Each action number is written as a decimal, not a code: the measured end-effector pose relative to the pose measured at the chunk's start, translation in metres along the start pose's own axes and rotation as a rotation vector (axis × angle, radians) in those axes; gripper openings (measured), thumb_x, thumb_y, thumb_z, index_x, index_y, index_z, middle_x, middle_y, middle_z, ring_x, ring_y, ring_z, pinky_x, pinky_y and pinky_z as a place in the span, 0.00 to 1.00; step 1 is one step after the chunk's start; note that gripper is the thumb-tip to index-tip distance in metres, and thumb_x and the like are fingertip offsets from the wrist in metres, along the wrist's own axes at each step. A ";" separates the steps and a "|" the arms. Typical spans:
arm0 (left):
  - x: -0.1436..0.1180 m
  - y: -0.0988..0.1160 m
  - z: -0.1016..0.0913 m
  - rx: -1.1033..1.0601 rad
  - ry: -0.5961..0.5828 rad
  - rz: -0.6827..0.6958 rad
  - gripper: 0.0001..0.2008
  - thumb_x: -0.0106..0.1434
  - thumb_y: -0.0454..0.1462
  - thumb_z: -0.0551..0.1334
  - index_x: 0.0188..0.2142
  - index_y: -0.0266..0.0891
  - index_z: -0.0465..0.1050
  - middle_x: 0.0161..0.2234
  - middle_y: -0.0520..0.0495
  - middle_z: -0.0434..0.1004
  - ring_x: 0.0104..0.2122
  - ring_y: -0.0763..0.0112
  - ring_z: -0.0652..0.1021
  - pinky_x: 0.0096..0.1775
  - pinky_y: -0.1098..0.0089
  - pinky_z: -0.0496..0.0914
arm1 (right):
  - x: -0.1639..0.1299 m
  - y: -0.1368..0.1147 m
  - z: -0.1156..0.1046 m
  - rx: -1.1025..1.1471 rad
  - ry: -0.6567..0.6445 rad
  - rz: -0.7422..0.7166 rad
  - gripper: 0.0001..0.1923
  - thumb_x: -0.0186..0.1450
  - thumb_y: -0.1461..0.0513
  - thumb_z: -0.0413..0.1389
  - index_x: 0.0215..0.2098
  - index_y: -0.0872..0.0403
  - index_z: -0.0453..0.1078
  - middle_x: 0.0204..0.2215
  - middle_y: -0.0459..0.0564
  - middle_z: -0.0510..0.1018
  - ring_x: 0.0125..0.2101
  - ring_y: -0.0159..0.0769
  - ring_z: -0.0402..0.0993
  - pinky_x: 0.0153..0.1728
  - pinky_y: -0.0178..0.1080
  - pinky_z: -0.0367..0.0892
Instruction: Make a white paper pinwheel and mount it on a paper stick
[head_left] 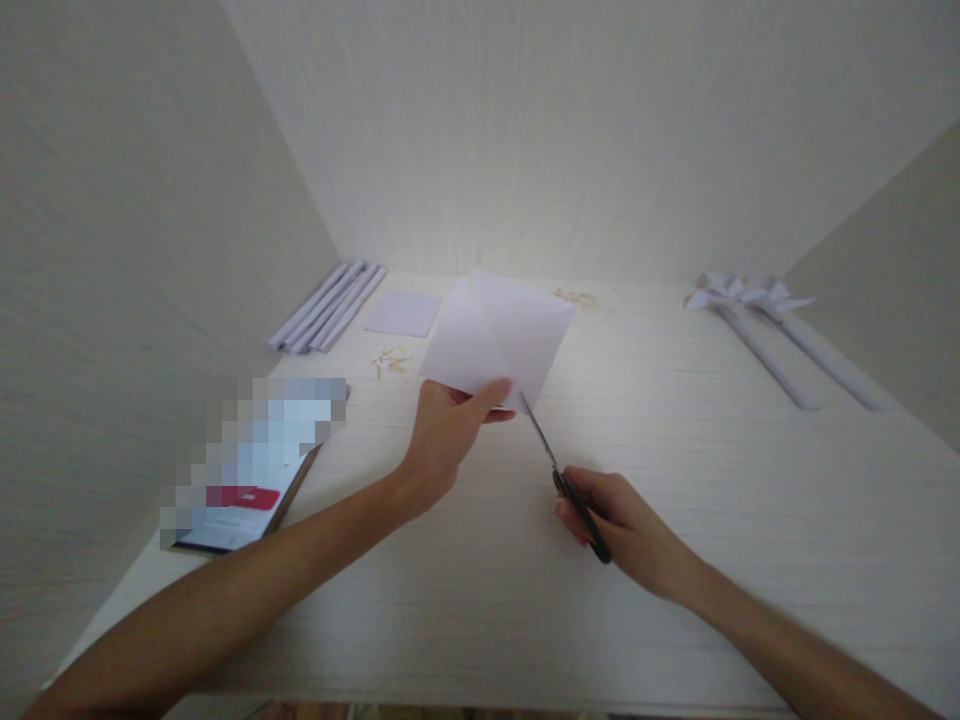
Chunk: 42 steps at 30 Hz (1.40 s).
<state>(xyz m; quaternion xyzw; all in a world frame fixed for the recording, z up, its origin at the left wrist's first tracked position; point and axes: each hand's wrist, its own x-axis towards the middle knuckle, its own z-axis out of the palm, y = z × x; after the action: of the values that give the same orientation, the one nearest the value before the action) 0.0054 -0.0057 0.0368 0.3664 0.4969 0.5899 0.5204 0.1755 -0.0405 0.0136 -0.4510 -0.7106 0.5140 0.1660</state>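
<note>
Position: bench with white wood-grain top [675, 430], viewed from behind the worker's arms.

Left hand [446, 430]: fingers clamped on a white square paper sheet with a diagonal crease [517, 330], thumb on top, the others underneath. Sheet is held tilted over the middle of the bench, one corner toward the worker.

Right hand [622, 530]: fingers wrapped around the grips of black-handled metal scissors [589, 520]. Blade tips meet the sheet at its near corner, just beside the left thumb. Blades look nearly together; whether the paper has been nicked there I cannot tell, the tips being thin and blurred.

Apparently done: two white rolled-paper sticks with folded paper tops [816, 354], side by side at the far right. I judge these complete, though their tops overlap in my view.

In hand: the creased sheet, at the cutting stage by my reading. Folded, but no long cut visible.

Apparently left: a bundle of bare white rolled-paper tubes [330, 308] at far left, none topped; a flat pale lilac paper square [405, 313] beside them, no cuts seen; a small scatter of pale thin pieces [390, 358] nearer the worker. Overall estimate: under half.

Also present: a lit phone in a brown case [251, 515], near left, screen partly masked.
</note>
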 end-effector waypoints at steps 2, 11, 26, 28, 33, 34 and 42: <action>0.000 -0.001 0.000 -0.004 -0.003 0.002 0.14 0.44 0.38 0.65 0.32 0.34 0.73 0.30 0.48 0.76 0.27 0.73 0.75 0.27 0.74 0.73 | 0.000 0.001 0.000 -0.009 0.002 -0.002 0.17 0.60 0.55 0.46 0.18 0.54 0.52 0.15 0.40 0.56 0.17 0.25 0.52 0.17 0.31 0.48; 0.000 0.000 0.000 -0.004 -0.002 -0.014 0.14 0.43 0.38 0.65 0.31 0.33 0.73 0.30 0.47 0.76 0.27 0.72 0.75 0.28 0.73 0.73 | 0.001 0.003 0.000 -0.044 0.013 -0.013 0.18 0.60 0.53 0.46 0.18 0.54 0.53 0.15 0.41 0.57 0.17 0.26 0.53 0.17 0.31 0.49; 0.000 0.000 0.000 -0.009 -0.016 -0.012 0.13 0.44 0.38 0.65 0.30 0.33 0.73 0.29 0.48 0.76 0.26 0.73 0.75 0.27 0.73 0.73 | 0.001 0.003 0.000 -0.010 0.007 0.003 0.17 0.60 0.54 0.46 0.18 0.54 0.52 0.15 0.40 0.55 0.17 0.26 0.51 0.17 0.32 0.48; 0.000 0.000 -0.001 -0.008 -0.016 -0.012 0.13 0.44 0.38 0.65 0.30 0.33 0.73 0.29 0.48 0.76 0.26 0.73 0.75 0.28 0.73 0.73 | 0.001 0.003 0.000 -0.003 0.004 0.011 0.17 0.60 0.54 0.46 0.18 0.53 0.52 0.15 0.40 0.55 0.17 0.26 0.51 0.17 0.32 0.48; 0.001 -0.001 0.000 -0.015 -0.008 -0.014 0.13 0.44 0.38 0.65 0.30 0.33 0.73 0.29 0.48 0.76 0.27 0.73 0.75 0.28 0.73 0.73 | 0.000 0.003 0.001 -0.005 0.007 0.024 0.17 0.60 0.54 0.47 0.18 0.54 0.52 0.15 0.40 0.55 0.17 0.25 0.51 0.17 0.31 0.48; 0.001 -0.001 0.000 -0.015 -0.007 -0.013 0.13 0.44 0.38 0.65 0.30 0.33 0.73 0.29 0.48 0.76 0.27 0.73 0.75 0.28 0.73 0.73 | 0.000 0.003 0.001 -0.005 0.007 0.026 0.17 0.60 0.54 0.46 0.18 0.54 0.52 0.15 0.40 0.55 0.17 0.25 0.51 0.17 0.31 0.49; 0.001 -0.001 0.000 -0.018 -0.016 -0.019 0.13 0.44 0.37 0.65 0.30 0.33 0.73 0.28 0.48 0.76 0.26 0.73 0.74 0.27 0.73 0.73 | 0.001 0.004 0.000 -0.033 0.012 0.010 0.17 0.60 0.54 0.45 0.18 0.54 0.52 0.15 0.40 0.55 0.17 0.25 0.51 0.17 0.31 0.48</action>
<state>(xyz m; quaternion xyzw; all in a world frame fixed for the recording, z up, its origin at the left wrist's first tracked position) 0.0055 -0.0049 0.0361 0.3618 0.4910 0.5863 0.5332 0.1770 -0.0396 0.0099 -0.4600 -0.7158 0.5004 0.1602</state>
